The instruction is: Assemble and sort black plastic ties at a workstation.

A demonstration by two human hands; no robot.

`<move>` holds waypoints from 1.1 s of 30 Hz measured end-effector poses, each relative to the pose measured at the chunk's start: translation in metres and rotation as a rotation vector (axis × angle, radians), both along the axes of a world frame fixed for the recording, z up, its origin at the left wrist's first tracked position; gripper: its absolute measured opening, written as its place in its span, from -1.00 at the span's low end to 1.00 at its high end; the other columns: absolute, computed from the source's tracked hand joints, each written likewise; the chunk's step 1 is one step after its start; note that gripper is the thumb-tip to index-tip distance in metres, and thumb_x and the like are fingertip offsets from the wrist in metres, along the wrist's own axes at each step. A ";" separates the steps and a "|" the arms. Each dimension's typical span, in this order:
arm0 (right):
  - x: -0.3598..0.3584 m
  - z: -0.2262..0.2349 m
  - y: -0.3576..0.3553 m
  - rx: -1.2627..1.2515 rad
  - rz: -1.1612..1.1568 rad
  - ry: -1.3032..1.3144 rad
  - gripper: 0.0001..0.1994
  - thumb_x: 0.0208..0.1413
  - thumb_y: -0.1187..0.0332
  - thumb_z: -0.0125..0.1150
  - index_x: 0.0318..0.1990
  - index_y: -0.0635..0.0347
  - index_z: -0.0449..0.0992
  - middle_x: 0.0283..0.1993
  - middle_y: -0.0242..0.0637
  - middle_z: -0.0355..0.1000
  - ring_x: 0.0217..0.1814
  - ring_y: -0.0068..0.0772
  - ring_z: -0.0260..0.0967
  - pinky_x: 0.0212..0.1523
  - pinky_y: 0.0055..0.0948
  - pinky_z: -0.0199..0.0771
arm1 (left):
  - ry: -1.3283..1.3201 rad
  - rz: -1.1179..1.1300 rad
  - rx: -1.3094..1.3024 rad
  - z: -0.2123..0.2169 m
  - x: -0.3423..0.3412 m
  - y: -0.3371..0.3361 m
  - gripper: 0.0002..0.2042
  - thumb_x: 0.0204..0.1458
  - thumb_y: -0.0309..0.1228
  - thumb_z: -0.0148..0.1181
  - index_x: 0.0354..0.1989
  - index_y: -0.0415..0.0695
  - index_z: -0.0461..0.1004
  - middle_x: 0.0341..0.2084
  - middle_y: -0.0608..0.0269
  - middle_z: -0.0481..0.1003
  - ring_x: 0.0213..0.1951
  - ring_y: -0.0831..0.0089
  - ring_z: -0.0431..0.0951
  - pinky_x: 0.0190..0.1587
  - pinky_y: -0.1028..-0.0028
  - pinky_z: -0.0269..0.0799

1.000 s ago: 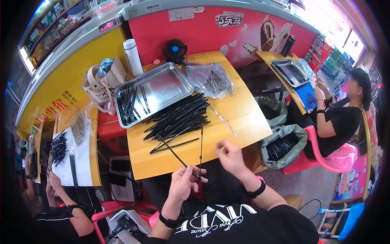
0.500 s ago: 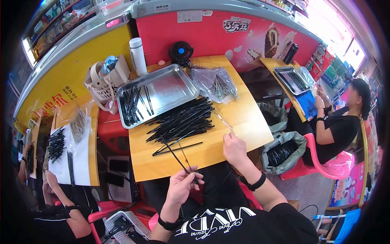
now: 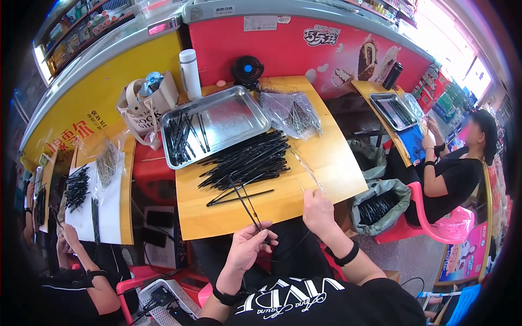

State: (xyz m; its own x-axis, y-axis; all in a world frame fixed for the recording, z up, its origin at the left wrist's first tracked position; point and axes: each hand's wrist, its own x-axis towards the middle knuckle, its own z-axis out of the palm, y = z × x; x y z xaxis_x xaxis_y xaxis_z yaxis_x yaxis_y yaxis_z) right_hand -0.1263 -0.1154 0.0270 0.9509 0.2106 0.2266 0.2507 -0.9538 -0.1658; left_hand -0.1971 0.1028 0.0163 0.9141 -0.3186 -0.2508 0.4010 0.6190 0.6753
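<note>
Hands at the yellow tabletop's (image 3: 326,157) near edge: our left hand (image 3: 247,247) pinches thin black cable ties (image 3: 247,204), light, springy, best gripped near their ends; our right hand (image 3: 317,211) rests loosely curled, empty.

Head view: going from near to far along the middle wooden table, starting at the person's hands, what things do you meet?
Left hand pinching thin black sticks → pile of black sticks → steel tray → white bottle and small black fan at the far edge.
</note>
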 end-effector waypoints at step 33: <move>-0.016 0.026 0.017 1.578 0.000 0.413 -0.93 0.11 0.50 0.18 -0.35 0.30 0.56 -0.46 -0.43 0.45 -0.41 -0.72 0.31 -0.35 -0.68 0.29 | -0.161 0.069 0.433 0.007 0.011 -0.007 -0.76 0.15 -0.54 0.01 -0.03 -0.28 0.45 -0.33 0.22 0.52 -0.36 0.54 0.53 -0.39 0.63 0.44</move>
